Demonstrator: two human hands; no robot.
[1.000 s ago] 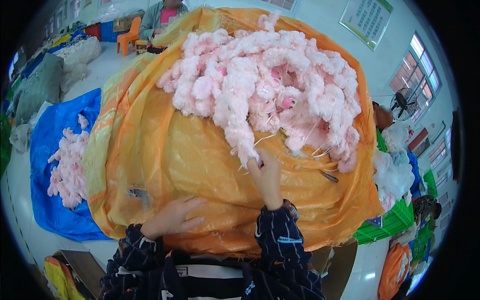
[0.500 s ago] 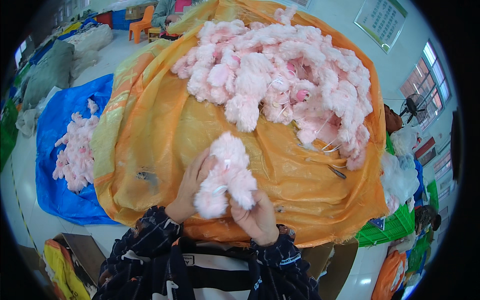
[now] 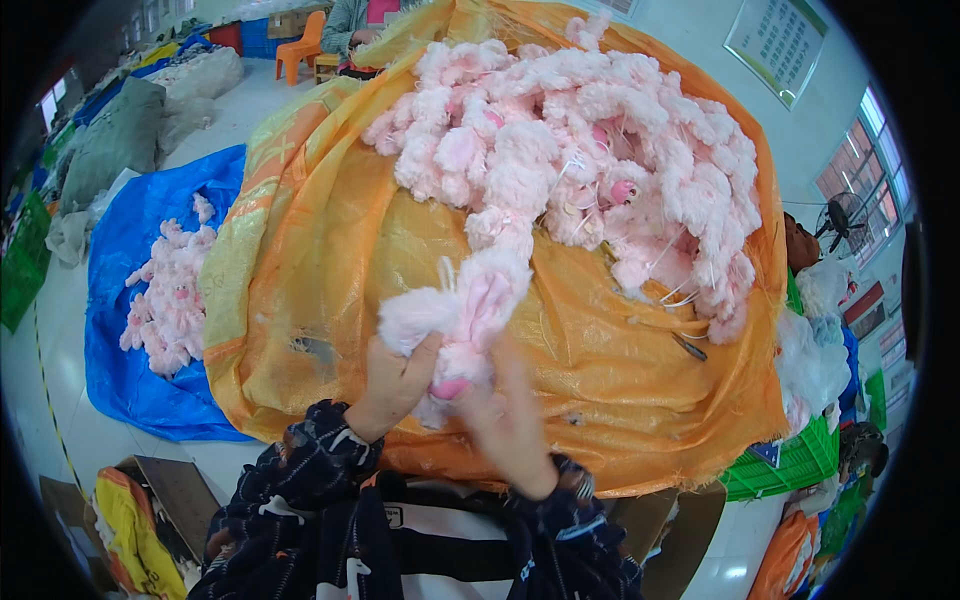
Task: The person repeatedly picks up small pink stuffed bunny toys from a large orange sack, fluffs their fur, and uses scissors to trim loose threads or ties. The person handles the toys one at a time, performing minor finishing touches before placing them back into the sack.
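A fluffy pink plush toy (image 3: pixel 488 290) is over the near part of the orange woven sheet (image 3: pixel 370 270), with a darker pink snout-like patch at its lower end. Closed around its lower left side is my left hand (image 3: pixel 392 380), beside a fluffy lobe. Smeared by motion, my right hand (image 3: pixel 508 420) is at the toy's lower right; its fingers cannot be made out. The toy's upper end meets the big heap of pink plush pieces (image 3: pixel 690 170), and I cannot tell where one stops. White threads hang from several pieces in the heap.
Dark-handled snips (image 3: pixel 690 347) lie on the sheet at the right. A blue sheet (image 3: pixel 120 370) with more pink plush pieces (image 3: pixel 170 290) is on the floor at left. A green crate (image 3: pixel 790 465) stands at right, cardboard (image 3: pixel 170 490) at lower left. Another person (image 3: pixel 350 40) sits far back.
The toy in my hands has turned, so its pink snout patch and long pink inner strip now show. It reaches farther up toward the heap. My right hand is moving fast.
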